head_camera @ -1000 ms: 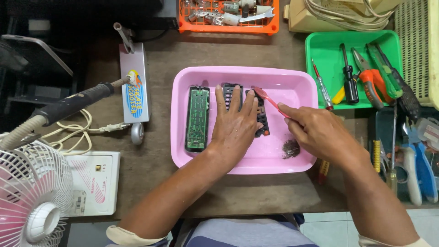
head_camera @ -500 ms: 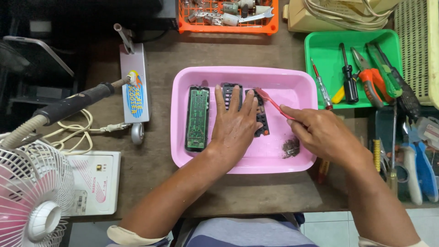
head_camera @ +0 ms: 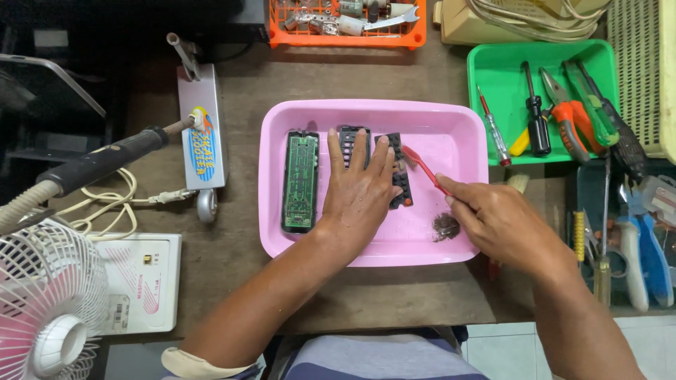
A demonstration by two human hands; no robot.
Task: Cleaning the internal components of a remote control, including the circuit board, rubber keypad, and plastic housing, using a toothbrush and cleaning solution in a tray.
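Pink tray (head_camera: 451, 119) on the bench holds a green circuit board (head_camera: 301, 181) and a black keypad (head_camera: 400, 172), both with long axes running away from the person. Left hand (head_camera: 359, 193) lies flat, fingers spread, pressing the keypad; right hand (head_camera: 501, 224) is clamped on a red brush (head_camera: 422, 166), which slants up-left with its head on the keypad. Versus a second ago: hands and parts sit much the same, brush tip barely shifted.

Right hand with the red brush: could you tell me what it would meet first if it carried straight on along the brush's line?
Probably the dark keypad strip under the left hand; the right hand's red brush already points at it.
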